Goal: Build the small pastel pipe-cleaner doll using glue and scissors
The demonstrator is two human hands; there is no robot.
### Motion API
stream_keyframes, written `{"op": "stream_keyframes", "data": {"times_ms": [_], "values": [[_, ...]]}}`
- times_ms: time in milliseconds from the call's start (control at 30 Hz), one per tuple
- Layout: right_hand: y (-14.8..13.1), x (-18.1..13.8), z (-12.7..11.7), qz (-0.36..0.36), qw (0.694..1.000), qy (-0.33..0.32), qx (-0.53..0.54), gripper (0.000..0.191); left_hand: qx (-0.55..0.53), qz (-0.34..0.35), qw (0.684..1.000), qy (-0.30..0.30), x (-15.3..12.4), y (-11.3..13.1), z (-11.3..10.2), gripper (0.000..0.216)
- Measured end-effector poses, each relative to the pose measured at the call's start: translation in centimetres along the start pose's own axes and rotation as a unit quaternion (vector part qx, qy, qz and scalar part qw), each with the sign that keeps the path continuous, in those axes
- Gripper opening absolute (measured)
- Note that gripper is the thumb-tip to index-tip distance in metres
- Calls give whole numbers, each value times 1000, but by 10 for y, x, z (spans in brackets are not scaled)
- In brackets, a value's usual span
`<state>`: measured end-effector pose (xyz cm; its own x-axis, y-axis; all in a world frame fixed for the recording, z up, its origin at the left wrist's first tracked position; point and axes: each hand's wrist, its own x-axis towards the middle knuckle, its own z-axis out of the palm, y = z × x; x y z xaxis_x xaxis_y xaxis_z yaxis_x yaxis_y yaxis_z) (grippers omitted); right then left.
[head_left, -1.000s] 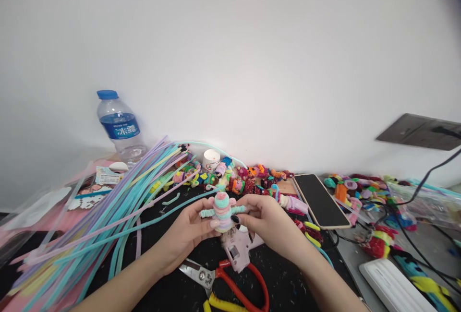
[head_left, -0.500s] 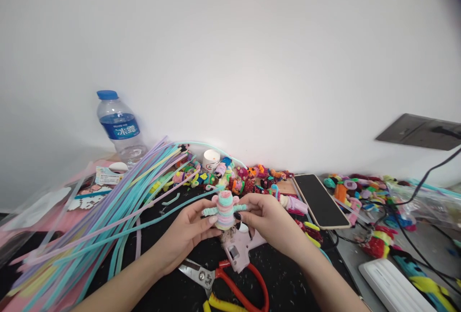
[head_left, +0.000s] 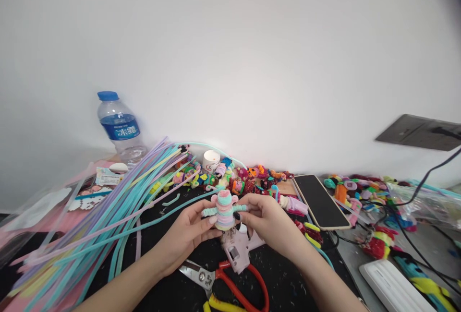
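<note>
Both hands hold a small pastel pipe-cleaner figure, coiled in pink, teal and lilac, above the black table mat. My left hand grips it from the left and below, thumb on its side. From the right, my right hand pinches it near a teal arm that sticks out. A pale pink glue gun lies just under the figure. Red-handled scissors lie nearer to me.
A long bundle of pastel pipe cleaners fans out on the left. A water bottle stands by the wall. Several small colourful figures, a white jar, a phone, cables and more craft pieces crowd the right.
The figure and both hands have shifted slightly up and away from me; the grip is unchanged.
</note>
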<state>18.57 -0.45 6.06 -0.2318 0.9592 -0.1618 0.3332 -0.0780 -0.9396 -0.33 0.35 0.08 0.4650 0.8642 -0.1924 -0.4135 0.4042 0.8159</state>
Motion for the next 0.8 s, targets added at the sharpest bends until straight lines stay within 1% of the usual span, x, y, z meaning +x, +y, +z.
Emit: {"op": "stream_keyframes", "data": {"times_ms": [233,400,533,800], "values": [[-1,-2,0,0,1000,-5,-2,12,22,7,1000,-3,0,-1,2,21],[1,-1,1,-9,1000,-6,-2,11,28,10,1000,1,1,0,2,17],[5,0,2,-10,1000,-18,5,8,19,9,1000,-14,0,0,2,13],[4,-1,3,-11,1000,-12,-7,6,10,6,999,-43,-2,0,2,14]]}}
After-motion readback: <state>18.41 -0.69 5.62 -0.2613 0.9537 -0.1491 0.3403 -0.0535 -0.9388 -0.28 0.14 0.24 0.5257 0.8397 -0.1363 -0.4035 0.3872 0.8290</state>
